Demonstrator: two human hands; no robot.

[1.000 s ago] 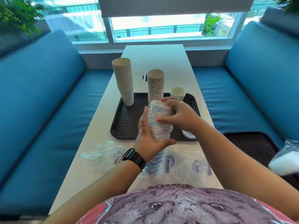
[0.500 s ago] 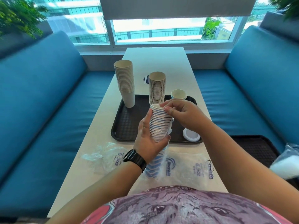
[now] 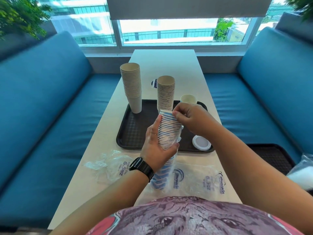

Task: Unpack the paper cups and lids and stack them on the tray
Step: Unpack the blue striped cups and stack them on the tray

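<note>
My left hand (image 3: 156, 147) grips the middle of a tall stack of blue-and-white paper cups (image 3: 167, 131), whose lower part is still in a clear plastic sleeve (image 3: 171, 180). My right hand (image 3: 189, 118) pinches the rim at the top of that stack. Behind it lies a black tray (image 3: 133, 131) holding two stacks of beige cups (image 3: 132, 85) (image 3: 165, 92), a single cup (image 3: 188, 98) and a white lid (image 3: 201, 142).
Empty clear wrappers (image 3: 110, 164) (image 3: 206, 180) lie on the white table (image 3: 169, 65) near its front edge. Blue benches (image 3: 50, 116) flank the table. A second black tray (image 3: 272, 156) and a plastic bag (image 3: 303, 168) sit on the right bench.
My right hand has shifted from wrapping the side of the stack's top to pinching its rim. My left hand keeps its grip on the stack.
</note>
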